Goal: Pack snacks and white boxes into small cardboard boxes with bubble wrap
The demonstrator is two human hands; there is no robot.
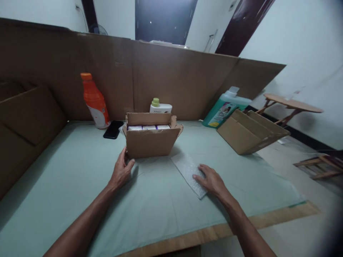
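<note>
An open cardboard box [150,144] stands upright on the cloth-covered table, its flaps raised. Several white and purple packets [149,127] show in a row inside it. My left hand [122,170] is at the box's lower left corner, thumb and fingers apart, fingertips at its side; whether they touch it I cannot tell. To the right, a flat piece of bubble wrap [186,171] lies at a slant in front of the box. My right hand [210,180] has its thumb over the wrap and its fingers at the right edge, gripping it.
Behind the box are a white bottle with a green cap [160,107], an orange bottle [95,101] and a black phone [113,130]. A teal liquid jug [222,110] and another open carton [241,134] stand right. Cardboard walls [174,78] border the back and left.
</note>
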